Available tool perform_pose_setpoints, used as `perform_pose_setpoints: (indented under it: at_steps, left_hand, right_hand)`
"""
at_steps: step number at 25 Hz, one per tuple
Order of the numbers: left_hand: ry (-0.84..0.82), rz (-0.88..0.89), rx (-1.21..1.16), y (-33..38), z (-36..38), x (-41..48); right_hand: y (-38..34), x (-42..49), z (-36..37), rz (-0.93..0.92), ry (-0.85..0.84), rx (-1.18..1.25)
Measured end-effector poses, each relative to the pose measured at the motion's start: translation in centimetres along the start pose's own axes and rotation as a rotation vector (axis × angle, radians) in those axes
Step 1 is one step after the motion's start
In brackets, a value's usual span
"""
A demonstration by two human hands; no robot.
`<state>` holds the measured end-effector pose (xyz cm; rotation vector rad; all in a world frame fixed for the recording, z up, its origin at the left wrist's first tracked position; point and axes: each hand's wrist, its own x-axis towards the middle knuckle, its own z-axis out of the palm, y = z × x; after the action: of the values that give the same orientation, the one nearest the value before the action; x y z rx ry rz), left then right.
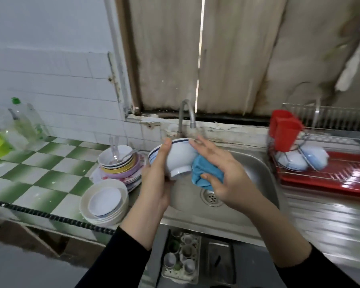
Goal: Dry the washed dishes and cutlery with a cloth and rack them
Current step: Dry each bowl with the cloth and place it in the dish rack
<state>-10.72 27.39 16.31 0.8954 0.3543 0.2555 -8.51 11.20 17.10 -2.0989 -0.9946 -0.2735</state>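
Over the steel sink (256,171) my left hand (157,179) grips a white bowl with a blue rim line (178,156), tipped on its side with its foot toward me. My right hand (222,173) presses a bunched blue cloth (204,173) against the bowl's outer wall, thumb pinching the cloth and the other fingers spread. A red dish rack (328,177) at the right holds pale blue bowls (303,159) and a red cutlery cup (285,129).
Left of the sink, on the green-and-white tiled counter (29,171), stand a stack of white bowls (104,201) and a pile of coloured plates and bowls with spoons (121,163). A tap (186,115) rises behind the bowl. Bottles (23,123) stand far left.
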Motion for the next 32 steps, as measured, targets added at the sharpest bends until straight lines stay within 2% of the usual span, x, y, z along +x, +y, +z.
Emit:
perform_pose_setpoints:
  at_steps: [4, 8, 14, 18, 21, 25, 28, 32]
  left_hand:
    - [-0.125, -0.121, 0.075, -4.4, 4.4, -2.3]
    - [-0.216, -0.200, 0.171, -8.5, 7.8, -4.4]
    - [-0.406, -0.033, 0.443, -12.9, 12.3, -4.0]
    - [-0.508, 0.012, 0.517, -15.1, 17.1, -3.2]
    - [-0.617, -0.011, 0.509, -16.5, 19.8, -2.2]
    - [-0.721, -0.130, 0.507, -18.3, 21.8, -0.1]
    - [-0.748, -0.196, 0.552, -19.9, 22.4, 1.5]
    - [-0.812, -0.295, 0.619, -21.8, 23.3, 2.8]
  right_hand:
    - [2.1, -5.3, -4.0, 0.132, -0.058, -0.157]
    - [4.1, -9.6, -7.8, 0.295, -0.053, -0.088]
    - [5.3, -12.8, -12.4, 0.459, 0.281, 0.185]
    - [8.0, -13.5, -12.9, 0.491, 0.575, -0.076]
    - [10.2, -13.7, -13.8, 0.555, 0.687, -0.176]
    - [12.8, -14.1, -15.3, 0.701, 0.695, -0.241]
    - [14.3, -14.6, -15.6, 0.778, 0.636, -0.249]
    - [15.8, -15.0, -15.7, 0.890, 0.633, -0.403]
